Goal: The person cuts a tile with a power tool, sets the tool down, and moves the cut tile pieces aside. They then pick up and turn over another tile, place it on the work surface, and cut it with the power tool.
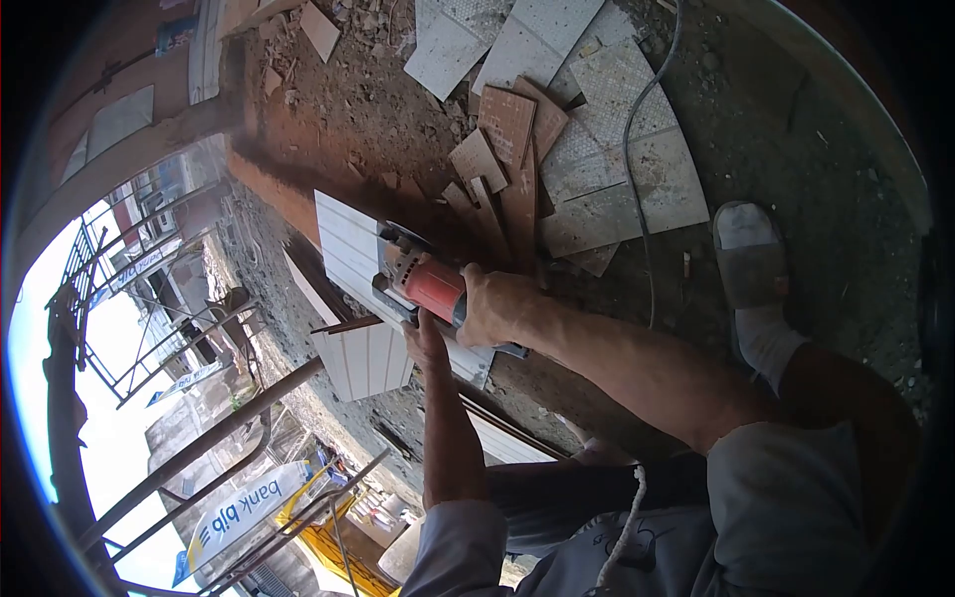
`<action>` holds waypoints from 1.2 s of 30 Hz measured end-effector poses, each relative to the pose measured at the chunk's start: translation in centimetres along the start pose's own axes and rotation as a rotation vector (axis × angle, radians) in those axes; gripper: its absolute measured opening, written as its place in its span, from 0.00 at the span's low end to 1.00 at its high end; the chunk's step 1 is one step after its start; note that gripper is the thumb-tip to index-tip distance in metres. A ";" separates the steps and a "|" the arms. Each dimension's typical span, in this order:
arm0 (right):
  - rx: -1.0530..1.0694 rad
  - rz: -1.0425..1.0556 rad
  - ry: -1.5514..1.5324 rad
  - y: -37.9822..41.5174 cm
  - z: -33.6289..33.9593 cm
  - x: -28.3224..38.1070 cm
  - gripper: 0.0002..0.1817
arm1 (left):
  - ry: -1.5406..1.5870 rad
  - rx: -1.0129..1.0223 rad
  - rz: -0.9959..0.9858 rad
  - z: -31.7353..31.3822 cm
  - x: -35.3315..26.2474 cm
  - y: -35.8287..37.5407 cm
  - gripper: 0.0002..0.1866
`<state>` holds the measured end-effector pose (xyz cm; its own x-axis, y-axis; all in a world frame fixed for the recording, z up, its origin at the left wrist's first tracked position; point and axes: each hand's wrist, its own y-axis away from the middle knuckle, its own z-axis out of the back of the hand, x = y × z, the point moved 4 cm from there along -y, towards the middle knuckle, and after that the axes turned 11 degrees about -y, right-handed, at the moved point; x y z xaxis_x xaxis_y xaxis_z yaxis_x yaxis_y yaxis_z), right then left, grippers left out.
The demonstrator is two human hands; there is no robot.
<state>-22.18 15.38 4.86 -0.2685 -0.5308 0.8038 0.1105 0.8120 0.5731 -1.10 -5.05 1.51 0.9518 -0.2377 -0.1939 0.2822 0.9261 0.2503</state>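
A red and black angle grinder [434, 287] lies over a white striped tile [348, 239], its dark disc end near the tile's upper edge. My right hand [492, 306] is wrapped round the rear of its red body. My left hand [427, 343] is closed at the grinder's side, by the end of a black bar, close to the tile's lower edge. Its fingertips are partly hidden. Another striped tile piece [366, 360] sits just below and left of that hand. Dark dust spreads up and left from the disc end.
Broken brown tile pieces [507, 124] and pale patterned tiles [617, 149] lie on the dirt floor. A grey cable [631, 149] runs across them. My sandalled foot [751, 259] is at the right. Metal rails [219, 443] and a bank banner [249, 507] stand at the left.
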 end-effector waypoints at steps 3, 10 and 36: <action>0.015 -0.026 0.018 0.2 0.1 0.1 0.41 | 0.165 0.053 -0.050 0.4 -0.4 1.1 0.38; -0.002 -0.016 0.017 -0.5 -0.4 -0.4 0.39 | 0.225 -0.187 -0.129 -2.1 4.7 2.4 0.42; -0.001 -0.014 0.000 0.8 0.0 -0.5 0.36 | 0.565 -0.023 0.347 -3.8 6.2 3.9 0.48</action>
<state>-21.96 16.32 4.93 -0.2701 -0.5424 0.7955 0.1077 0.8040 0.5847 5.49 -1.81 -2.33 0.7760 0.2601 -0.5747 -0.0384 0.9288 0.3686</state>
